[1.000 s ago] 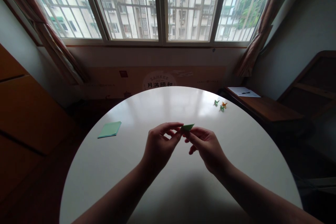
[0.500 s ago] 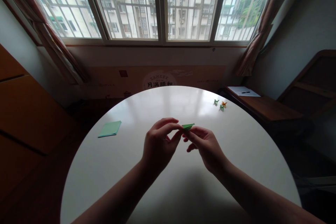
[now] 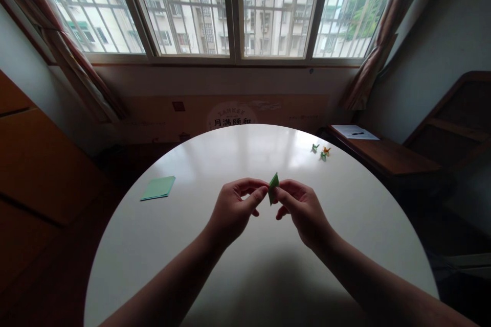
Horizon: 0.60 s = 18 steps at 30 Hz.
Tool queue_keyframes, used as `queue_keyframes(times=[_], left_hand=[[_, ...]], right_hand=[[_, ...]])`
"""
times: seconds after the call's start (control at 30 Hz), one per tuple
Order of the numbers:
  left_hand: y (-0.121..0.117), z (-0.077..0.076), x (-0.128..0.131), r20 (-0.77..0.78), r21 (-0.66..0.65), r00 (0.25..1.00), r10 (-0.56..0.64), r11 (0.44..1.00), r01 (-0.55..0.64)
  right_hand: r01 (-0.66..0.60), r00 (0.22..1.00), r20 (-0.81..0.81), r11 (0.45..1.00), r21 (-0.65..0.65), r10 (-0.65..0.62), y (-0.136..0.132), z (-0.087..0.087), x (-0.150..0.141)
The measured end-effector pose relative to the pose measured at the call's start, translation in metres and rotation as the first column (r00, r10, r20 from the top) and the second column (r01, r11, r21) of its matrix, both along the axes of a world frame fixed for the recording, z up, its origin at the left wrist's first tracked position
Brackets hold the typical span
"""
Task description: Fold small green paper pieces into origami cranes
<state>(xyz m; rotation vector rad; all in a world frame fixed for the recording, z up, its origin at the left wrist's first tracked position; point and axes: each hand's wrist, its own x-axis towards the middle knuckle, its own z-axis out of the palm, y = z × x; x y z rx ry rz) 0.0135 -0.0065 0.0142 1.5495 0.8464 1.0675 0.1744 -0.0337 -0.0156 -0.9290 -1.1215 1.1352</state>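
Observation:
A small folded piece of green origami paper (image 3: 273, 184) is held upright above the table, a narrow diamond in outline. My left hand (image 3: 236, 207) pinches its left edge between thumb and fingers. From the other side my right hand (image 3: 301, 207) grips it with thumb and index finger, the other fingers curled beneath. The fingertips hide part of its middle. Over at the left of the table lies a stack of light green square paper (image 3: 158, 188).
The round white table (image 3: 184, 260) fills the middle of the view. Toward its far right edge stand small folded paper birds, green (image 3: 315, 147) and orange (image 3: 326, 150). Beyond, a wooden side table (image 3: 376, 156) carries a paper sheet (image 3: 355, 132) with a pen.
The folded green paper has turned from lying nearly level to standing upright. My left hand has lowered slightly and shifted its pinch to the paper's left edge; my right hand keeps its grip.

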Motion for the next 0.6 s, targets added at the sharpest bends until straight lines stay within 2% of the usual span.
queue_keyframes(times=[0.17,0.37,0.6], left_hand=[[0.0021,-0.0003,0.0007,0.083,-0.078,0.996,-0.043,0.996,0.050],[0.0019,0.0019,0.0004,0.132,-0.169,0.990,-0.059,0.982,0.081],[0.0075,0.0082,-0.0077,0.035,-0.308,0.993,-0.113,0.944,0.118]], right_hand=[[-0.026,0.999,-0.027,1.000,-0.010,0.026,0.0004,-0.0009,-0.0003],[-0.033,0.997,0.065,0.998,0.044,0.030,-0.0023,0.0001,-0.0006],[-0.041,0.980,0.195,0.998,0.057,0.029,-0.0035,0.0057,0.0022]])
